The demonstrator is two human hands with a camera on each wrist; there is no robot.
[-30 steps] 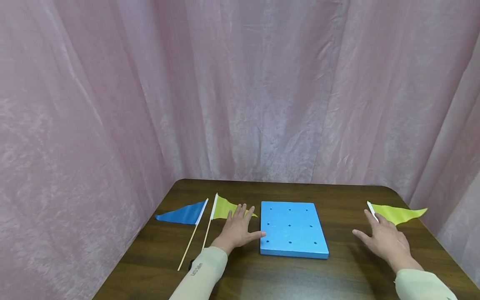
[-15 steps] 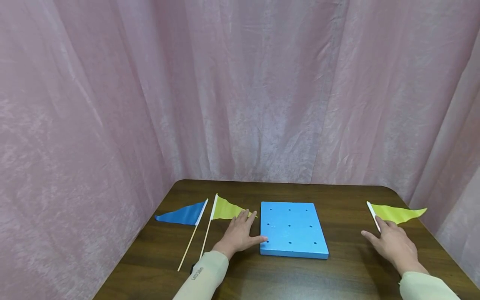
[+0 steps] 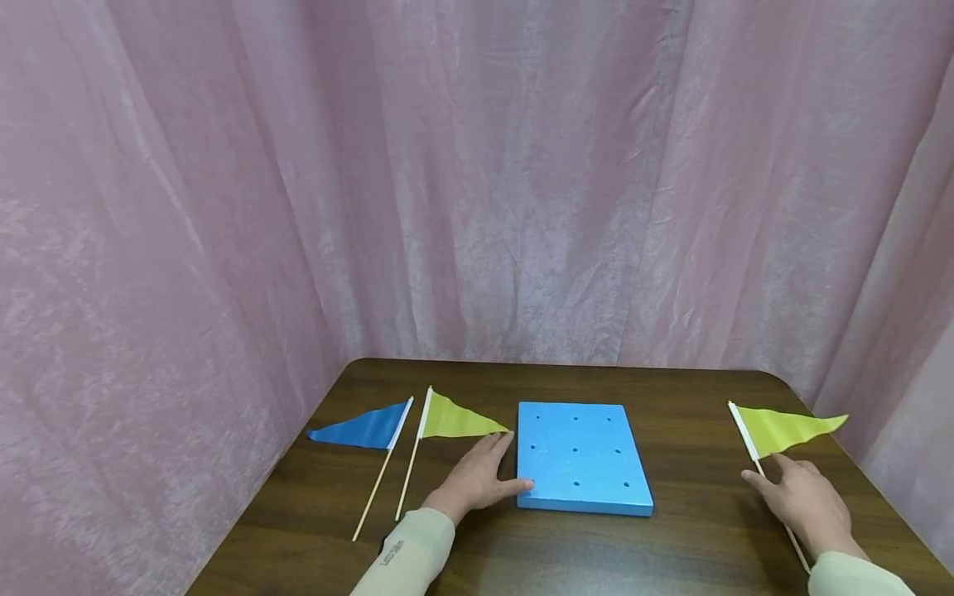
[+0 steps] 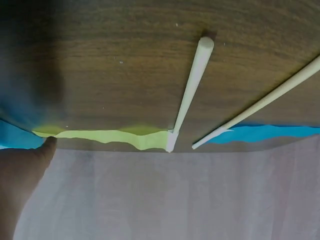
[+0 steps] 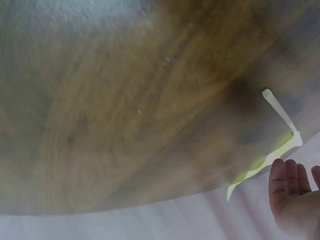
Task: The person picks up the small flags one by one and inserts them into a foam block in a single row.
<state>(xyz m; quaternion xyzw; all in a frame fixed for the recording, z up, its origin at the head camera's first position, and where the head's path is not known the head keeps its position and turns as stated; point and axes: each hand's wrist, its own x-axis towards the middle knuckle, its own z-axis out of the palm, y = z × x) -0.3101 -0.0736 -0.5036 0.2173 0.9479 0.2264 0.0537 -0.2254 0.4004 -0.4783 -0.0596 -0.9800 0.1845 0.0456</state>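
Observation:
My left hand (image 3: pixel 477 480) lies beside the left edge of a light blue board (image 3: pixel 596 463) with rows of small holes. Its thumb reaches over the board's near left corner, and its fingertips are right at the tip of a yellow-green pennant flag (image 3: pixel 455 416). In the left wrist view, a fingertip meets the tip of that flag's cloth (image 4: pixel 110 136). My right hand (image 3: pixel 808 501), fingers loosely bent, hovers over the stick of a second yellow-green flag (image 3: pixel 786 429). In the right wrist view, its fingers (image 5: pixel 291 177) stand apart from the stick (image 5: pixel 280 111).
A blue pennant flag (image 3: pixel 368 426) on a wooden stick lies at the far left of the brown wooden table (image 3: pixel 671 546). Pink curtains (image 3: pixel 522 182) hang behind the table and along its sides.
My right hand has drawn back toward the near right along the flag's stick, baring the cloth. The left hand has slid slightly nearer, off the left yellow-green flag. The flags and board stay put.

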